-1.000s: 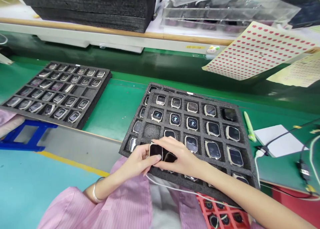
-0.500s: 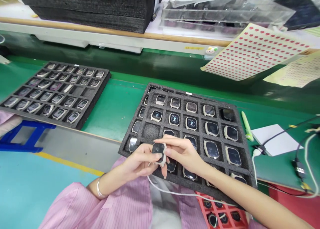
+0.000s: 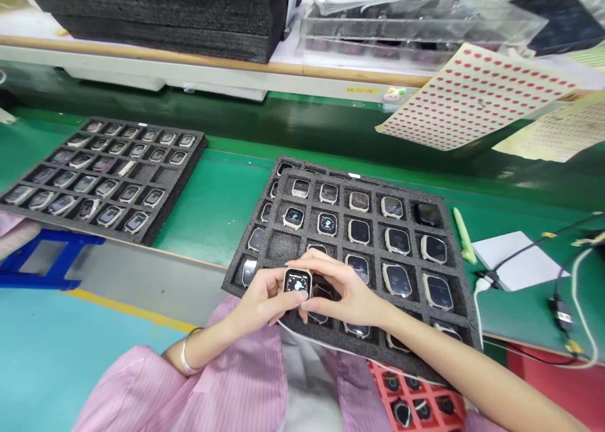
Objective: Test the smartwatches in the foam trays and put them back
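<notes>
A smartwatch case (image 3: 297, 281) without a strap is between my two hands, its screen facing up and lit with a watch face. My left hand (image 3: 265, 300) grips its left side, the thumb across the lower edge of the screen. My right hand (image 3: 348, 288) closes on the right side, fingers over the top edge and thumb near the lower right corner. Beneath both hands lies a black foam tray (image 3: 412, 227) with rows of similar watches, a few of their screens lit. One compartment (image 3: 283, 246), just above my left hand, holds no watch.
A second foam tray of watches (image 3: 172, 196) lies at left. On the right are a green pen (image 3: 464, 235), a white pad (image 3: 522, 262) and cables (image 3: 562, 315). A red tray (image 3: 428, 397) sits below; a shelf (image 3: 350, 79) with stacked foam runs behind.
The held watch's screen has gone from dark to a lit watch face, and the watch is turned more upright. My right thumb has moved in lower on it. One tray watch's screen has gone dark.
</notes>
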The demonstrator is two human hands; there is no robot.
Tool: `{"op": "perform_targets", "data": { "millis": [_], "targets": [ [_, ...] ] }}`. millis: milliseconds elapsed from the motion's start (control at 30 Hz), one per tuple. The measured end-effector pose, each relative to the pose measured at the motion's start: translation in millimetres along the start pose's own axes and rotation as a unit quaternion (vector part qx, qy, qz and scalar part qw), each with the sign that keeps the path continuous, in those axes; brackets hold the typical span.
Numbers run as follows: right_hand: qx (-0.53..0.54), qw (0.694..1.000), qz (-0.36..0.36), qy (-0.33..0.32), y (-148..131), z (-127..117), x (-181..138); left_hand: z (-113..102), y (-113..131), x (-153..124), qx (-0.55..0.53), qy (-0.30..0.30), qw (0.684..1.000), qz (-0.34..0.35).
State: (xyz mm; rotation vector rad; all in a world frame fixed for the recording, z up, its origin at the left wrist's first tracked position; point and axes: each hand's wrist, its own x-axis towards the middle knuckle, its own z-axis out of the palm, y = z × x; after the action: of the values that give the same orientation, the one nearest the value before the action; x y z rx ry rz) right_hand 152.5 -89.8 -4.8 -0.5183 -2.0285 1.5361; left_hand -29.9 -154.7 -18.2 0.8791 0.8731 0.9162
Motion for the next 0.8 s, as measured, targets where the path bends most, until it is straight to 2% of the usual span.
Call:
{"op": "perform_targets", "data": {
  "millis": [200, 300, 367, 467, 567, 633, 700, 800],
  "targets": [
    [-0.111, 0.993, -0.033, 0.006, -0.8, 3.9, -0.6, 2.6, 2.5, 0.4, 0.033, 0.020, 0.999, -0.004],
    [-0.255, 0.965, -0.064, 0.022, -9.2, 2.3, -1.1, 4.0, 0.3, 1.4, 0.065, 0.037, 0.997, 0.016],
    [-0.323, 0.943, -0.077, 0.020, -16.1, -3.7, 1.3, 4.5, -1.9, 1.3, 0.072, 0.025, 0.997, 0.033],
    [-0.286, 0.956, -0.066, 0.025, -18.4, -16.5, 10.8, 3.4, -4.4, -1.9, 0.016, -0.041, 0.999, 0.024],
    [-0.258, 0.963, -0.031, 0.076, -6.8, -21.9, 24.9, 2.3, -3.5, -8.4, -0.001, -0.067, 0.998, -0.014],
    [-0.328, 0.942, -0.011, 0.067, 2.3, -18.4, 33.9, 3.0, -1.1, -13.2, 0.024, -0.094, 0.994, -0.046],
    [-0.419, 0.908, 0.003, 0.023, 5.3, -14.0, 39.4, 4.3, 1.5, -17.2, 0.040, -0.133, 0.988, -0.069],
    [-0.493, 0.869, 0.014, -0.030, -5.5, -17.1, 37.3, 4.2, 2.7, -19.3, 0.031, -0.149, 0.986, -0.069]
  ]
}}
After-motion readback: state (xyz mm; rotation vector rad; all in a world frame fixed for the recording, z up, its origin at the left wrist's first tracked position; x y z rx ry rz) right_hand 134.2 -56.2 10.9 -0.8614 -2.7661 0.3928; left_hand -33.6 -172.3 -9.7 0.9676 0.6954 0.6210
